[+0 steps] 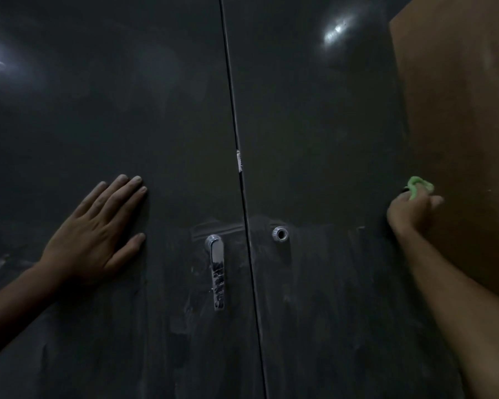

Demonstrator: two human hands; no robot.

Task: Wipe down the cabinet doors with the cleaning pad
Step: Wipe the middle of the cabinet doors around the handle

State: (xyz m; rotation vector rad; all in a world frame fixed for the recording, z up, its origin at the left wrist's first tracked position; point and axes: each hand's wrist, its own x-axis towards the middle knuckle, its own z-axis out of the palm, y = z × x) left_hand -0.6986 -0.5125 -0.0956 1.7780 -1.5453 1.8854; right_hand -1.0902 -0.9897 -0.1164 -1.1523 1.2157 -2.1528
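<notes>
Two dark glossy cabinet doors fill the view, the left door (pixel 113 110) and the right door (pixel 323 139), with a thin vertical gap between them. My left hand (pixel 98 234) lies flat on the left door, fingers straight and spread. My right hand (pixel 409 211) grips a bright green cleaning pad (pixel 418 185) at the right door's right edge. Most of the pad is hidden in my fingers. Pale dusty streaks cover the lower halves of both doors.
A chrome handle (pixel 216 269) hangs on the left door near the gap. A round metal keyhole (pixel 280 233) sits on the right door. A white chip (pixel 238 161) marks the door edge. A brown wooden panel (pixel 458 125) adjoins on the right.
</notes>
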